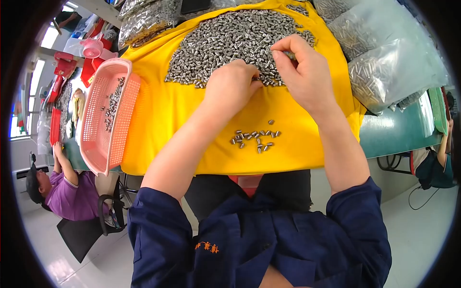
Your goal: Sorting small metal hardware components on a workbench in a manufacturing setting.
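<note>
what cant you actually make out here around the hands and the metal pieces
- Head view: what the left hand grips, if anything; its curled fingers hide the palm side.
- The piece pinched by the right hand; fingertips cover most of it.
- Single parts in the big metal pile: too small to tell their shape.
- Clear bags of parts: cut by the picture's rim.
- Pink basket: contents too small.

head cam | 1 fisheye view | looks steeply down, close over yellow cloth [163, 125] | rim edges bend
</note>
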A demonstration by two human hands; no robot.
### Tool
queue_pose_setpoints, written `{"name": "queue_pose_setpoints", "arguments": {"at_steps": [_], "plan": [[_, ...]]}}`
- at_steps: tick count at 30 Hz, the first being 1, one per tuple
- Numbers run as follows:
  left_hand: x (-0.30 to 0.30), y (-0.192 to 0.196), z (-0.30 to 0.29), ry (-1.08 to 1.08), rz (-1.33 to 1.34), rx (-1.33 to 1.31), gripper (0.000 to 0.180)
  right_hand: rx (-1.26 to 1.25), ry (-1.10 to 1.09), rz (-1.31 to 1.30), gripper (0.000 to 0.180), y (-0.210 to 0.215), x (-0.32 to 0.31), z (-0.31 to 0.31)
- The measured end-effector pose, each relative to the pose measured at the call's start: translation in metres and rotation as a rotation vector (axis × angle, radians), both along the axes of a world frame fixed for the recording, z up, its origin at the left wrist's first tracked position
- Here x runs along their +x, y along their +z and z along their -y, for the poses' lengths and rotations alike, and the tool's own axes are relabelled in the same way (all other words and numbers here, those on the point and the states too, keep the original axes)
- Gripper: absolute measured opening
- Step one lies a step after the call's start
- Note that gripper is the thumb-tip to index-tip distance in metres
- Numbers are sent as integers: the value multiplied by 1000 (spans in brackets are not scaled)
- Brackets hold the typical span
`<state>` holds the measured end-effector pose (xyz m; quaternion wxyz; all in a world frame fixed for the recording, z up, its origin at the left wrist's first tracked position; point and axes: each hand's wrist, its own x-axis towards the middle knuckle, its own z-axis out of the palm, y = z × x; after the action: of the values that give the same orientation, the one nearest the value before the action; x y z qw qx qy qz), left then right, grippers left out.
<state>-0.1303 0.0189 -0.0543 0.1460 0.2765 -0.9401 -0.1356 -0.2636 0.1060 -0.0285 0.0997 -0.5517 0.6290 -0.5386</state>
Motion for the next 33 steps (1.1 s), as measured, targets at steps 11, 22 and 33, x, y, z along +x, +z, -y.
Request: {"name": "queue_pose_setpoints", "arguments": {"at_steps": [11,22,33], "plan": [[-2,-7,4,12,-73,116,15,10,38,-11,7,3,1,-2],[25,-6,10,14,-884,1608,15,120,170,78,6,-1,6,-1],[24,-7,9,-75,-866,1575,13,158,218,3,5,0,11,-3]]}}
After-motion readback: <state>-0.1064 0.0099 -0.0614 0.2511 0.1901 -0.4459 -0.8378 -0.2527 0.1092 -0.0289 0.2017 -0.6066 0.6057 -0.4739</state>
